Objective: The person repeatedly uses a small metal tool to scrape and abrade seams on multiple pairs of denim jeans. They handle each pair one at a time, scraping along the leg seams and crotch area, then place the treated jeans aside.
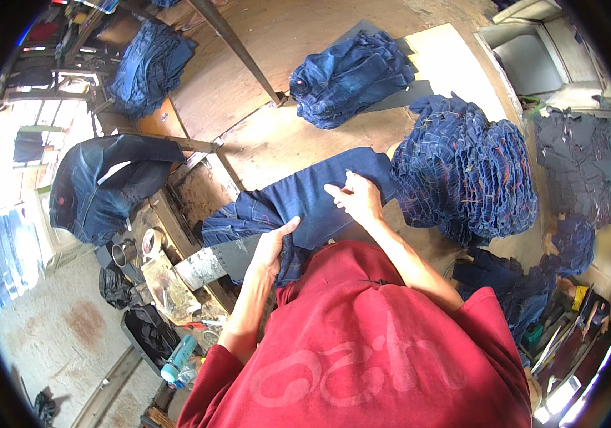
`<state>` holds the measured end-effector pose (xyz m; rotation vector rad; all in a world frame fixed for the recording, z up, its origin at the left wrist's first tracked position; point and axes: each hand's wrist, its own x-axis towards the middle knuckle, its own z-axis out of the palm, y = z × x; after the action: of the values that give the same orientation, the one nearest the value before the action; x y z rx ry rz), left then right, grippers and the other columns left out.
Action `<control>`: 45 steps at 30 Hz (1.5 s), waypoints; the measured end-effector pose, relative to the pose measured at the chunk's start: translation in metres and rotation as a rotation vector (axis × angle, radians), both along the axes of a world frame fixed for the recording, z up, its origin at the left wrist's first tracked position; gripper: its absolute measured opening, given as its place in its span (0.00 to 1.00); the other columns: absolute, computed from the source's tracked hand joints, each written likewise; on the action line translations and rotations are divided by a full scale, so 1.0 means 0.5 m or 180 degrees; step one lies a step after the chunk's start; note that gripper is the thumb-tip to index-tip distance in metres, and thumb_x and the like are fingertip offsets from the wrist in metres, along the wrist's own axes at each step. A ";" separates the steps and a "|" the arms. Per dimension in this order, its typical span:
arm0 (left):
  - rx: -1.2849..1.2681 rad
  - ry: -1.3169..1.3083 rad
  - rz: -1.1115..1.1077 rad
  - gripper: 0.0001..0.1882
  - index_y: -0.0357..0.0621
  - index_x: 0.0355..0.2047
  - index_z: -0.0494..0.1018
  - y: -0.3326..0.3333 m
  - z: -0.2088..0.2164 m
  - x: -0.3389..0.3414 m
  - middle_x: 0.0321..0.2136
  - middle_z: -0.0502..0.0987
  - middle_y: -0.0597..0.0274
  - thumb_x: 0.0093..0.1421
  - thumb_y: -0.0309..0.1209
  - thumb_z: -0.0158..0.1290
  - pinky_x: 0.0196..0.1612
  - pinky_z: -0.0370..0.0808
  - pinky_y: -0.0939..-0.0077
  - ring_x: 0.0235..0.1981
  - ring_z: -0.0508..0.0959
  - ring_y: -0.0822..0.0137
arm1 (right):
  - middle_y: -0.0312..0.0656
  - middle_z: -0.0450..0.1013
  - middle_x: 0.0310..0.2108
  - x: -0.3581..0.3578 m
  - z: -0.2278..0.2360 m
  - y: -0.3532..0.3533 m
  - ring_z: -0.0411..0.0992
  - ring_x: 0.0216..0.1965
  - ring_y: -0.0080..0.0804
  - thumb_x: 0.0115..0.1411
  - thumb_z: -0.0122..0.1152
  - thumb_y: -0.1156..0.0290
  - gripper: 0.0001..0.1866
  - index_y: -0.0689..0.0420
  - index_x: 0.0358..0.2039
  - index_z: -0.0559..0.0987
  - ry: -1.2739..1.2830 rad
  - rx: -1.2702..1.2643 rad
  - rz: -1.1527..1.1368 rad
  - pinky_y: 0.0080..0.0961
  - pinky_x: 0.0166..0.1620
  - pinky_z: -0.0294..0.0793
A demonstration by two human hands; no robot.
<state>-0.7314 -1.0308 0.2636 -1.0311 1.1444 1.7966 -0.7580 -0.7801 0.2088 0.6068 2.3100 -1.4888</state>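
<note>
A pair of dark blue jeans (320, 192) lies stretched across in front of me, its bunched part to the left and a smoother leg to the right. At the near edge of the denim, my left hand (270, 251) is closed on the cloth, thumb on top and the other fingers hidden. My right hand (360, 200) rests over the smooth leg. Its thumb and forefinger are stretched apart, while the remaining fingers curl under. Below the bunched denim, a grey board (213, 265) with a worn pale end sticks out beside my left wrist.
A tall stack of folded jeans (462, 171) with loose threads stands at right. Another denim pile (348, 75) lies on the floor ahead. Dark jeans (109, 178) drape over a frame at left, near a tape roll (153, 242) and a turquoise bottle (179, 357). A metal post (238, 50) rises ahead.
</note>
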 end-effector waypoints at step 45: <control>0.0519 0.0171 0.0443 0.13 0.26 0.46 0.81 0.009 -0.029 0.044 0.40 0.88 0.43 0.71 0.27 0.54 0.50 0.88 0.61 0.39 0.89 0.55 | 0.55 0.73 0.21 0.074 0.061 -0.040 0.73 0.23 0.55 0.69 0.69 0.55 0.25 0.62 0.23 0.76 0.0280 0.0416 0.0738 0.48 0.31 0.70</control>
<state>-0.7092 -1.0260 0.2491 -0.9919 0.9591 2.0023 -0.7207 -0.8003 0.2395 0.2976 2.4620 -1.2900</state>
